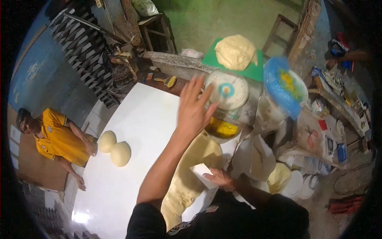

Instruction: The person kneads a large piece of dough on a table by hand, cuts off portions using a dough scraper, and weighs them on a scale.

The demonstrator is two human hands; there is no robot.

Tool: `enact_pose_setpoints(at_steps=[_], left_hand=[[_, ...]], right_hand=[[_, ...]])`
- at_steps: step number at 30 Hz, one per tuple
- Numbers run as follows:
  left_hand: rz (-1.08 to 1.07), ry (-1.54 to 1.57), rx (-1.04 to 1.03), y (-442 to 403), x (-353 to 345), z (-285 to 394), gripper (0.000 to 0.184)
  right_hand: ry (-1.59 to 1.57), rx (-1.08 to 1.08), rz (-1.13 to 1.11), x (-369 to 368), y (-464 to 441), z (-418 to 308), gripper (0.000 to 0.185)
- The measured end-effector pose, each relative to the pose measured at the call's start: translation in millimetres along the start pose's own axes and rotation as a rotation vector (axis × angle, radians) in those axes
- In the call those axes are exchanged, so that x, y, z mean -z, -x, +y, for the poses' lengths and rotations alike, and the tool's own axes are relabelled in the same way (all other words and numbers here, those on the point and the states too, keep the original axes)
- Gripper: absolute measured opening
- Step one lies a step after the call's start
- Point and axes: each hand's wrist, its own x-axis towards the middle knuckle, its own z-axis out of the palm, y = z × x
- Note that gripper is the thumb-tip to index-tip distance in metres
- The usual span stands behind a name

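My left hand (195, 105) is raised with fingers spread, slightly blurred, holding nothing. It is in front of the left edge of a round-dialled weighing scale (238, 95). On the scale's green tray (211, 59) rests a large lump of dough (235, 51). Lower down, my right hand (219, 177) grips a white flat dough scraper (203, 174) over a long mass of dough (179, 195) lying on the white table (147, 107). Two round dough balls sit together farther left, the upper ball (107, 141) touching the lower ball (120, 153).
A bowl of yellow fat (223, 128) stands below the scale. Beside it is a bucket lined with blue plastic (276, 75). A brush (171, 81) lies behind the table. Another person in a yellow shirt (59, 135) stands at the left edge. Stacked dark metal pans (83, 51) lean behind.
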Motion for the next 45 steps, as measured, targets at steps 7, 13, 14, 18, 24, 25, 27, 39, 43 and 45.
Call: enact_pose_setpoints(at_steps=[7,13,14,18,24,25,27,39,43,45], left_hand=[[-0.226,-0.075,0.714,394.7,111.7,33.0,0.050],[-0.412,-0.171,0.819,536.0,146.0,131.9,0.062],[-0.458,-0.253,0.805,545.1,140.7,139.6,0.065],[-0.386,-0.336,0.835,530.7,135.1,145.7,0.059],[-0.419,-0.262,0.812,529.9,132.5,115.8,0.041],[-0.521,-0.219,0.889,518.5,134.3,113.0,0.038],[-0.569,-0.128,0.854,511.3,138.7,101.3,0.043],[-0.149,0.978,0.540,117.9,84.8,40.3,0.077],[-0.067,1.495,0.516,0.9,34.4,21.7,0.089],[-0.071,1.635,0.623,-36.5,13.2,5.0,0.089]], right_hand=[[-0.047,0.097,-0.027,-52.2,22.4,-40.8,0.051],[-0.151,0.293,-0.295,-118.8,33.6,-55.7,0.053],[-0.128,0.291,-0.318,-127.4,37.7,-62.3,0.055],[-0.088,0.266,-0.400,-145.4,51.0,-73.3,0.056],[-0.082,0.262,-0.325,-125.8,70.0,-71.1,0.049],[-0.144,0.288,-0.255,-115.9,73.5,-71.2,0.046],[-0.109,0.285,-0.188,-72.7,78.9,-78.7,0.046],[0.075,0.217,1.108,482.3,5.7,-148.5,0.040],[0.150,-0.095,0.901,582.6,-74.0,-90.7,0.032],[0.130,-0.095,0.781,581.9,-111.7,-88.9,0.029]])
